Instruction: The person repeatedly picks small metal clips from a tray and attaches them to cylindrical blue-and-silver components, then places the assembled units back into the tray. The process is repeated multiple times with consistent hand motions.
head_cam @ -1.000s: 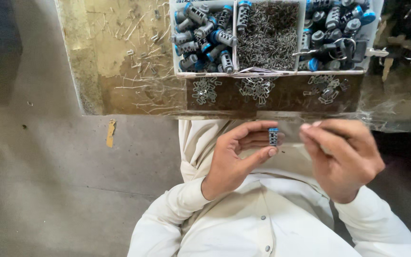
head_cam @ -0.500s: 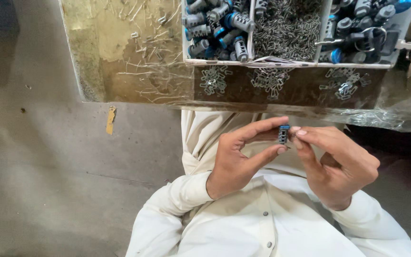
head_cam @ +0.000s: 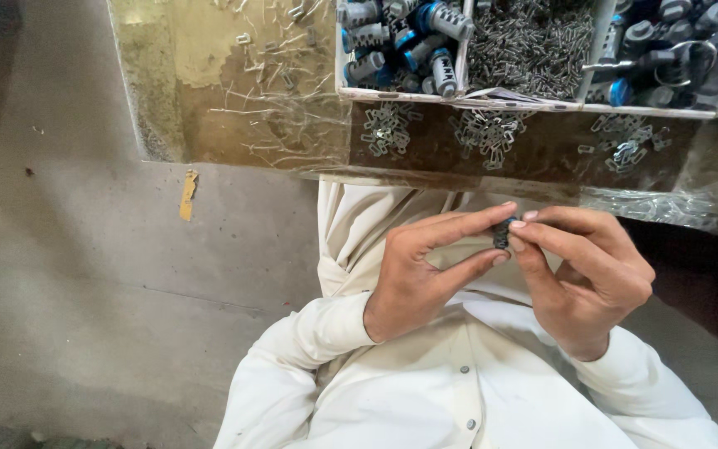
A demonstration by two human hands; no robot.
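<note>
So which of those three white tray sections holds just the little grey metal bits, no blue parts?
The middle section: it holds only small grey metal pieces, while the left section and right section hold blue-and-grey cylindrical parts.

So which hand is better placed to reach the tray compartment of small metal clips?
Probably the right hand. Both hands pinch the small dark part, but the left hand grips it between thumb and forefinger, while the right only touches it with fingertips below the clip compartment.
</note>
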